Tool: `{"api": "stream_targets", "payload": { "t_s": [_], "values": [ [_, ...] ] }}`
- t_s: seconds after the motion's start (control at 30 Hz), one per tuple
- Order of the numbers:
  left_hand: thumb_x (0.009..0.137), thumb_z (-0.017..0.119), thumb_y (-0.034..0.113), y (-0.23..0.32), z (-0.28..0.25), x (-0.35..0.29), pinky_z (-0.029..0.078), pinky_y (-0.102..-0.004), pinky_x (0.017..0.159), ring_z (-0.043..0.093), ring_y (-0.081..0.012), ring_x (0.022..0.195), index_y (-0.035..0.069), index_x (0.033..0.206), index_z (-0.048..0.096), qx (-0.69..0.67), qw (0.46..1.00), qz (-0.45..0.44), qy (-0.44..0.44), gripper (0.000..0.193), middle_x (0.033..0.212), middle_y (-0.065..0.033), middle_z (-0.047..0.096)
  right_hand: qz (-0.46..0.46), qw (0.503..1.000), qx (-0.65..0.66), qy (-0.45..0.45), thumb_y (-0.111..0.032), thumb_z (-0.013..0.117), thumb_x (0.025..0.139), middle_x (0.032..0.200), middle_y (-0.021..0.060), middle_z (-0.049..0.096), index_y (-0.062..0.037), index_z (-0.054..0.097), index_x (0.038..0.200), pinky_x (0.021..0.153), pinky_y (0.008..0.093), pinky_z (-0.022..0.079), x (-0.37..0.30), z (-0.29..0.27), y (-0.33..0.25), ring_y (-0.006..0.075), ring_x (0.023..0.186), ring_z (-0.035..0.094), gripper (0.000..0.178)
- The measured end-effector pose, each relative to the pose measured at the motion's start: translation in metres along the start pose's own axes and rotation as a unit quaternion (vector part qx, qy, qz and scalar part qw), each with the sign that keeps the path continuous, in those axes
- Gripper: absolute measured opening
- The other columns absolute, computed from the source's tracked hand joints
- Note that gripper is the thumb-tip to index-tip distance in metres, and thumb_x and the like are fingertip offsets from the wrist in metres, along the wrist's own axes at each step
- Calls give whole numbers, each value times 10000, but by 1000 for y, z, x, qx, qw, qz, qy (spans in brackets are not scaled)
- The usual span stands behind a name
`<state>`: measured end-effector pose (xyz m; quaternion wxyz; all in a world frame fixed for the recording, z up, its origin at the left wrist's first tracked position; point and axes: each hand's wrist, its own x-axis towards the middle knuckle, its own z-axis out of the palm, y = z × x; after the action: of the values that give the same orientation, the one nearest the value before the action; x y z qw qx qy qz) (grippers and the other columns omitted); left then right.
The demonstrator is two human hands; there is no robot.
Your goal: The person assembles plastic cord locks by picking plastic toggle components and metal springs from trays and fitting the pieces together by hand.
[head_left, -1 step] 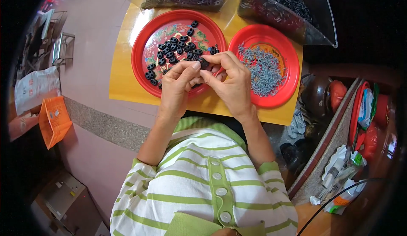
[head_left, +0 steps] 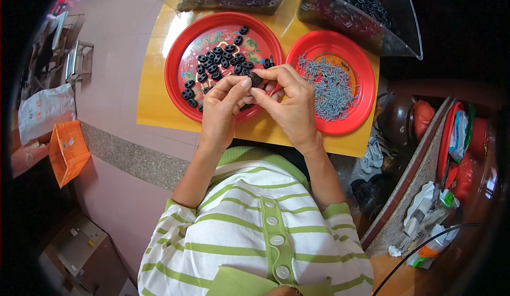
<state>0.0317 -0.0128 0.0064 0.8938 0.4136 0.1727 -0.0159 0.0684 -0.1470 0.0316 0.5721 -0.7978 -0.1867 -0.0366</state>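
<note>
Above the near right rim of a large red tray [head_left: 171, 73], both hands meet fingertip to fingertip. My left hand [head_left: 222, 107] is closed in a pinch, its thumb and forefinger against a small black plastic piece [head_left: 255, 79]. From the other side my right hand [head_left: 291, 102] pinches the same piece, fingers curled; whether a screw sits in it is too small to tell. Many oval black pieces with two holes [head_left: 218, 62] lie scattered in the tray. Beside it, a smaller red plate [head_left: 364, 104] holds a heap of small grey screws [head_left: 330, 91].
Two clear plastic bins [head_left: 366, 17] of black parts stand along the far edge of the yellow tabletop [head_left: 154, 104]. An orange paper bag [head_left: 69, 152] is off to the left. At the right are a low ledge [head_left: 406, 174], jars and packets, with a black cable [head_left: 425, 240] nearby.
Hardly anything differs. Both hands stay in the same place around the black plastic piece, with only a slight shift at the fingertips.
</note>
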Motion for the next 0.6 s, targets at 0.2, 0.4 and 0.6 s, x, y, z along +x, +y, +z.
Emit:
{"api": "stream_targets", "payload": {
  "t_s": [0.2,0.4,0.6],
  "values": [
    [857,622,69,0,-3,1,511,-230,705,617,-108,758,-15,995,620,63,996,65,-26,162,905,-76,655,-6,1000,-8,-25,-1,703,703,805,71,558,-17,614,935,505,239,456,2,-8,-1,124,622,563,249],
    [842,625,30,4,-1,-1,505,-229,721,614,-103,777,-20,1008,629,72,995,58,-23,173,936,-75,656,-5,999,10,-47,6,701,697,801,53,555,-18,617,938,508,219,462,3,-9,-3,98,622,554,257],
    [821,624,-26,-7,-17,4,489,-214,733,607,-100,793,-8,982,643,70,990,111,-46,163,929,-59,645,12,996,60,-66,1,715,703,777,25,551,-21,637,932,516,208,455,3,-12,0,69,629,543,243]
  ]
}}
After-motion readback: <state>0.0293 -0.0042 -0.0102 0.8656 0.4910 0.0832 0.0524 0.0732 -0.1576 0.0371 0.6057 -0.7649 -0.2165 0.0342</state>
